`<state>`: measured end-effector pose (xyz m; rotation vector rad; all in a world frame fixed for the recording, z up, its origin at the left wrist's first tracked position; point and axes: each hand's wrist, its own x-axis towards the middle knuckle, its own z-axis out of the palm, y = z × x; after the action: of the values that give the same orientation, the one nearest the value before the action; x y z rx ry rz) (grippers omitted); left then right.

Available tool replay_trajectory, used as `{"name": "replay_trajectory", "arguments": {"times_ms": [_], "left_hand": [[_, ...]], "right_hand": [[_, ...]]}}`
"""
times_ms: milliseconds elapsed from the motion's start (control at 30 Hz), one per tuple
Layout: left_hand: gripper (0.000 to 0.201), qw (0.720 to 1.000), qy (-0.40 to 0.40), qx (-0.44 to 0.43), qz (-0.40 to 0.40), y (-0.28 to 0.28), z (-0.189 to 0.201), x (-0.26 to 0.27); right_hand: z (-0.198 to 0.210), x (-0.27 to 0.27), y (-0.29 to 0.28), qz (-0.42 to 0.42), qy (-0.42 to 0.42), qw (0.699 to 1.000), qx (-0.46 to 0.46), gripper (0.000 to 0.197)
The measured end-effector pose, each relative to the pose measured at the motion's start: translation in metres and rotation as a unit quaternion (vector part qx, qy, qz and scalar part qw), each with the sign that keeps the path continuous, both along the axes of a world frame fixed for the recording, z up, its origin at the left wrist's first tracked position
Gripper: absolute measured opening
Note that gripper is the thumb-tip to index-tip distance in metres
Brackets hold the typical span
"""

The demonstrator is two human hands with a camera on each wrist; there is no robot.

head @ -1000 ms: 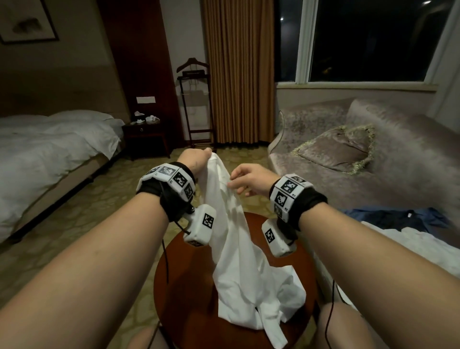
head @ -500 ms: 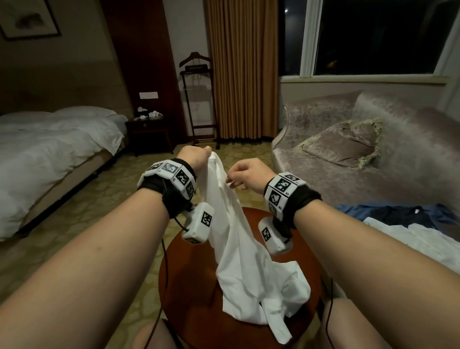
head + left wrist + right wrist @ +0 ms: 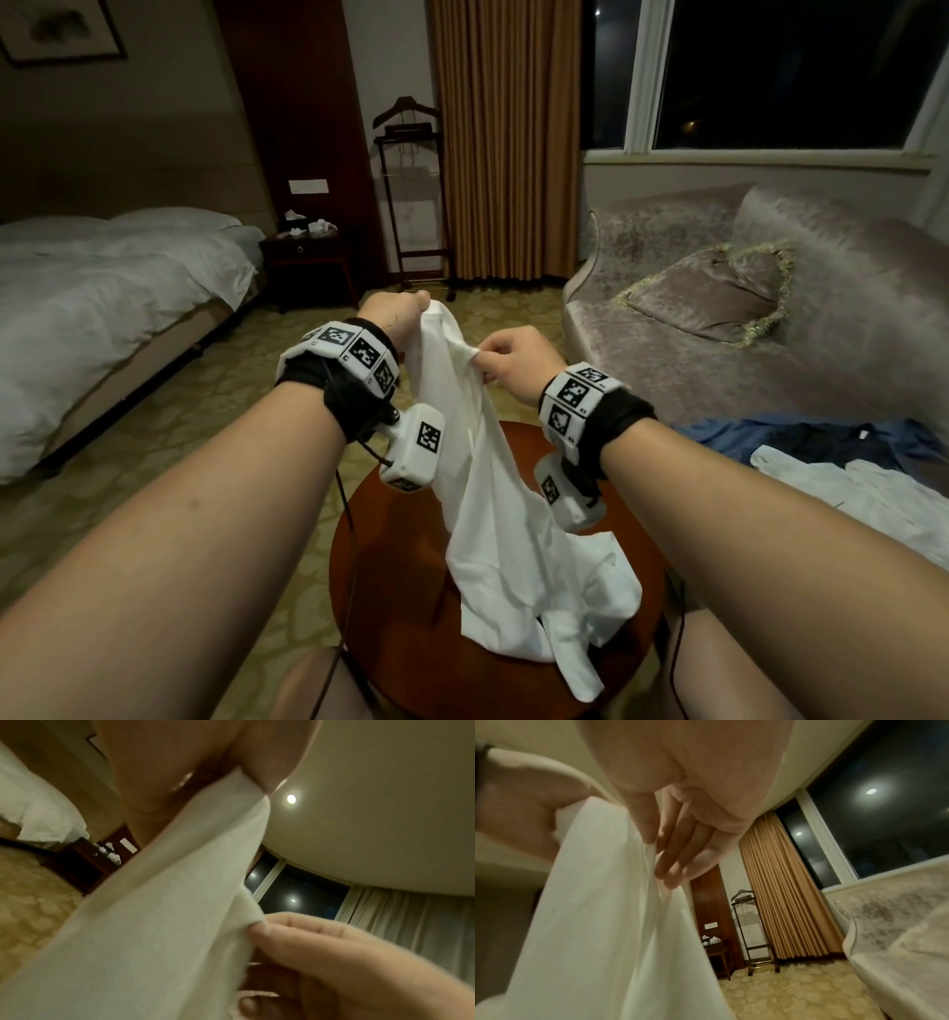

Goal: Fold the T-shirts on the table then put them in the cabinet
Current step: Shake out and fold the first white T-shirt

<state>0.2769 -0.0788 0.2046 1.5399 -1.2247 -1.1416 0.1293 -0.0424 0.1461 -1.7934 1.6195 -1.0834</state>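
While its lower part lies bunched on the round table (image 3: 390, 591), a white shirt (image 3: 493, 514) is held up above it by both hands. The top edge of the shirt is gripped by the left hand (image 3: 393, 313), with the fingers curled tight around the cloth. In the left wrist view, the cloth (image 3: 154, 923) is seen pinched between the thumb and fingers of that hand (image 3: 180, 770). A bit lower and just beside it, a fold of the shirt is pinched by the right hand (image 3: 513, 360). In the right wrist view, the fingers (image 3: 677, 850) are seen held close together against the cloth (image 3: 598, 923), with the thumb on the other side of it. The shirt hangs down in long folds between the two wrists, and one loose end hangs over the near edge of the table.

More clothes are seen on the sofa (image 3: 770, 334) to the right: a white shirt (image 3: 873, 498) and a blue one (image 3: 801, 437) lie there in a heap. A pillow (image 3: 714, 293) is set on the sofa too. A bed (image 3: 102, 298) is seen on the left, and a curtain (image 3: 508, 139) hangs at the back.
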Motion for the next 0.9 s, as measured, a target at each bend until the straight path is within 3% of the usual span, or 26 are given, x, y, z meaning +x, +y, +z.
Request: {"name": "replay_trajectory", "arguments": {"times_ms": [100, 167, 200, 333, 433, 533, 667, 800, 900], "left_hand": [[0.048, 0.995, -0.097, -0.020, -0.007, 0.000, 0.000, 0.003], [0.036, 0.981, -0.175, -0.078, -0.024, 0.002, -0.001, 0.003], [0.029, 0.975, -0.190, -0.112, -0.039, 0.004, -0.002, 0.002], [0.045, 0.949, -0.194, -0.164, -0.185, 0.014, -0.007, -0.005], [0.030, 0.923, -0.250, -0.165, -0.244, 0.016, -0.009, -0.010], [0.016, 0.907, -0.298, -0.187, -0.233, 0.014, -0.011, -0.011], [0.022, 0.918, -0.271, -0.231, -0.172, 0.011, -0.011, -0.012], [0.028, 0.925, -0.237, -0.280, -0.099, 0.008, -0.002, -0.010], [0.026, 0.934, -0.211, -0.278, -0.081, 0.007, 0.008, -0.009]], "right_hand": [[0.004, -0.004, 0.000, 0.000, -0.039, 0.999, 0.006, 0.022], [0.005, -0.005, -0.001, -0.002, -0.048, 0.999, 0.005, 0.023], [0.006, -0.006, -0.002, 0.000, -0.050, 0.999, 0.007, 0.024], [0.014, -0.007, -0.003, 0.024, -0.072, 0.997, 0.010, 0.025], [0.020, -0.013, -0.003, 0.018, -0.037, 0.999, 0.002, 0.024], [0.023, -0.019, -0.004, 0.003, -0.061, 0.998, -0.009, 0.023], [0.018, -0.021, 0.003, 0.021, -0.087, 0.995, 0.048, 0.007], [0.000, -0.015, 0.010, 0.059, 0.077, 0.981, 0.167, 0.026], [-0.009, -0.010, 0.014, 0.030, 0.113, 0.978, 0.174, 0.008]]}}
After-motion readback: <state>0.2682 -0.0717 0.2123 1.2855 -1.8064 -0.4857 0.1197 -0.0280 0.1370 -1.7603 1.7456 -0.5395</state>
